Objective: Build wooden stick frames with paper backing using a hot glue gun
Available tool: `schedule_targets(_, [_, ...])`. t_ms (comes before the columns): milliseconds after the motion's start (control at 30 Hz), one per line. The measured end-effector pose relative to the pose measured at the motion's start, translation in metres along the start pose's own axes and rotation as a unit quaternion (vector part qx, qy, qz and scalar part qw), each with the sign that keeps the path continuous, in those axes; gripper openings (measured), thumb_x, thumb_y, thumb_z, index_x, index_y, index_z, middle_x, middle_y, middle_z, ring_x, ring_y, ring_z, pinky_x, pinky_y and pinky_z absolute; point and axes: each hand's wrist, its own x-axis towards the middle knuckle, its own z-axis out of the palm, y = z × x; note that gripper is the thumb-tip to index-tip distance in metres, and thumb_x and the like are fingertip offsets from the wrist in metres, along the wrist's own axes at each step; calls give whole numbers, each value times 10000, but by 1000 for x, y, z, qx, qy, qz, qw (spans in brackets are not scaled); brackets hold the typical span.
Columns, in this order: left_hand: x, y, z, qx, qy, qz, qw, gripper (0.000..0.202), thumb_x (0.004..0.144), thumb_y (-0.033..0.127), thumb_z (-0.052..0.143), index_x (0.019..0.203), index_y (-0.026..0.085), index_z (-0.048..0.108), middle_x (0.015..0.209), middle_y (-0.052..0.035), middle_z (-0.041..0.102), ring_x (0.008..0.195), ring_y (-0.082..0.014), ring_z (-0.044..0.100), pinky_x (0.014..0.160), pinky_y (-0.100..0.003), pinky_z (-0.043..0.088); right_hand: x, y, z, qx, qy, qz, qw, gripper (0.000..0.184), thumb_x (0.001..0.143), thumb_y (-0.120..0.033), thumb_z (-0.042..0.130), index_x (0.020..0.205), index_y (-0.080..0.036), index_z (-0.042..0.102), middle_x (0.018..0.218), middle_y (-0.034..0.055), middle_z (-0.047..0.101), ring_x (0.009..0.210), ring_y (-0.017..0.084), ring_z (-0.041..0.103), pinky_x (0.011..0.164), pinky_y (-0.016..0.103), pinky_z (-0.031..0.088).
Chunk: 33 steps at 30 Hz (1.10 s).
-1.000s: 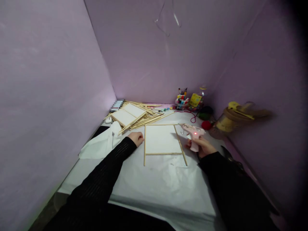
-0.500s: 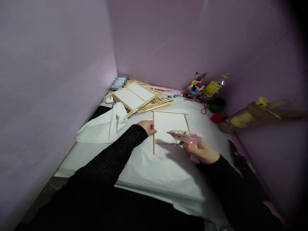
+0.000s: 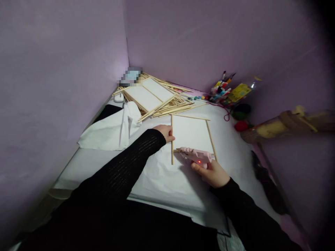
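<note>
Head view: white panel (image 3: 191,132) edged left, far and right by sticks (image 3: 172,155); near edge mostly behind glue gun (image 3: 197,154). Right hand (image 3: 216,173) grips gun, nozzle by panel's near-left corner; gluing seems unfinished. Left hand (image 3: 165,131) curled at panel's left edge; pinching or steadying, cannot tell.

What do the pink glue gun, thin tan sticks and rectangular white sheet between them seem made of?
Pink pistol-shaped glue gun: probably smooth hard plastic, given its moulded body. Thin straight tan sticks: likely bare, matte wood or bamboo, judging by their pale straw colour. Rectangular white sheet: paper or card, perhaps; it looks flat and matte, thickness unclear.
</note>
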Motion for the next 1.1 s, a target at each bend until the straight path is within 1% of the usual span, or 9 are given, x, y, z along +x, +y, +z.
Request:
schedule_targets(67, [0, 0, -1, -2, -7, 0, 1000, 197, 724, 383, 608, 785, 197, 617, 735, 16, 633, 666, -149, 559, 575, -248, 370, 2, -1, 1, -1, -4, -9, 1000, 411, 706, -429, 693, 1056, -217, 661, 1069, 81, 690, 1063, 292, 586, 998, 491, 390])
schedule_targets(200, [1, -1, -2, -12, -8, 3, 1000, 201, 713, 391, 616, 777, 200, 623, 723, 21, 633, 660, -147, 563, 565, -246, 369, 3, -5, 4, -13, -10, -11, 1000, 413, 714, -429, 683, 1070, -222, 667, 1115, 78, 681, 1088, 295, 588, 1002, 493, 396])
schedule_targets(400, [2, -1, -2, -15, -14, -5, 1000, 198, 705, 389, 621, 778, 205, 630, 730, 24, 635, 662, -145, 560, 570, -245, 368, 5, -9, 9, -29, 2, -19, 999, 413, 713, -434, 674, 1061, -211, 672, 1102, 82, 687, 1075, 293, 604, 993, 469, 418])
schedule_targets(500, [1, -2, -3, -17, -12, -4, 1000, 206, 706, 392, 620, 789, 204, 636, 738, 19, 641, 668, -148, 563, 582, -244, 378, 5, -6, 9, -35, 4, -10, 999, 441, 709, -445, 679, 1073, -196, 667, 1121, 96, 678, 1074, 300, 604, 985, 482, 421])
schedule_targets(667, [1, -2, -3, -15, -11, 0, 1000, 209, 707, 396, 619, 788, 204, 635, 740, 16, 648, 668, -151, 569, 560, -244, 371, 5, -4, 7, -40, 1, 4, 999, 448, 714, -463, 673, 1076, -200, 669, 1116, 93, 681, 1060, 303, 608, 972, 492, 426])
schedule_targets(867, [0, -1, -4, -15, -15, -4, 1000, 206, 705, 394, 619, 782, 204, 629, 745, 17, 646, 672, -148, 570, 556, -243, 365, 5, -4, 7, -40, -3, -7, 999, 444, 717, -462, 675, 1082, -210, 668, 1118, 80, 681, 1070, 293, 604, 984, 478, 423])
schedule_targets(1100, [1, -3, -3, -24, -15, 0, 1000, 210, 694, 414, 607, 761, 215, 620, 735, 15, 640, 669, -153, 566, 566, -252, 368, 5, 0, 5, -85, -29, -20, 996, 527, 768, -522, 594, 1142, -152, 620, 1165, 130, 652, 1117, 294, 577, 996, 474, 413])
